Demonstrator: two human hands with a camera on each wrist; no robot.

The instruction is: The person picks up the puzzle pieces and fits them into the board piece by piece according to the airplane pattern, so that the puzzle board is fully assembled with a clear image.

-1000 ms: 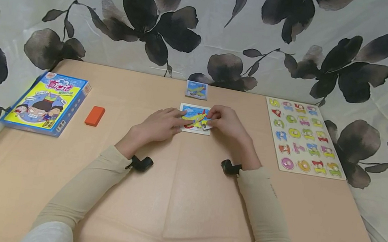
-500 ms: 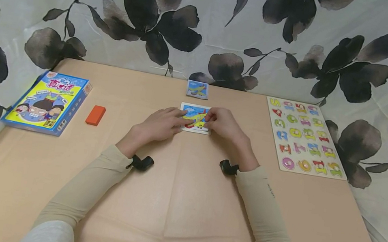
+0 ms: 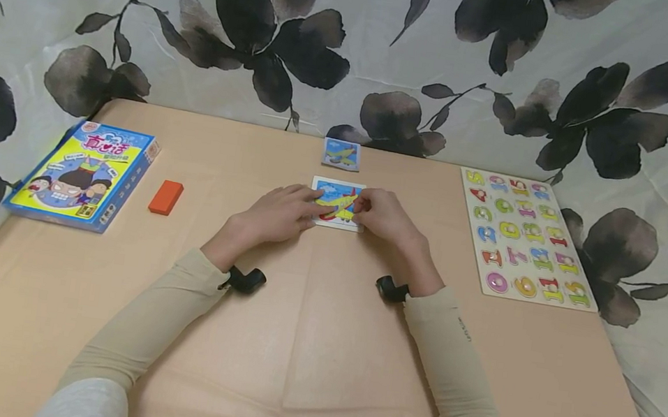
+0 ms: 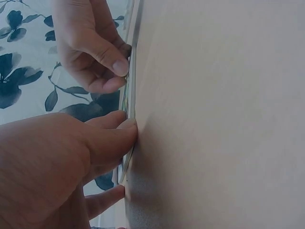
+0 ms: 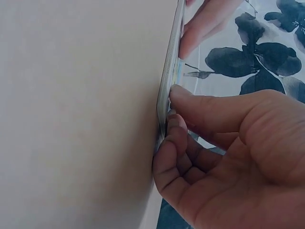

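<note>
A small jigsaw puzzle (image 3: 341,191) with a yellow airplane on blue and a white border lies flat at the far middle of the table. My left hand (image 3: 279,214) rests its outstretched fingers on the puzzle's left part; in the left wrist view its thumb touches the near edge. At the right side, my right hand (image 3: 392,218) has thumb and index finger together, pinching a puzzle piece (image 5: 170,112) that is mostly hidden by the fingertips. Its other fingers curl against the puzzle's edge in the right wrist view.
Behind the puzzle lies a smaller airplane picture (image 3: 342,154). To the left are a blue and yellow box (image 3: 81,175) and an orange block (image 3: 166,198). A white sheet of colourful shapes (image 3: 529,238) lies at the right. A floral curtain (image 3: 392,54) hangs behind the table.
The piece in my right fingers, earlier tilted over the puzzle's lower right corner, has come down into it. My right hand has shifted slightly nearer; the left stays in place.
</note>
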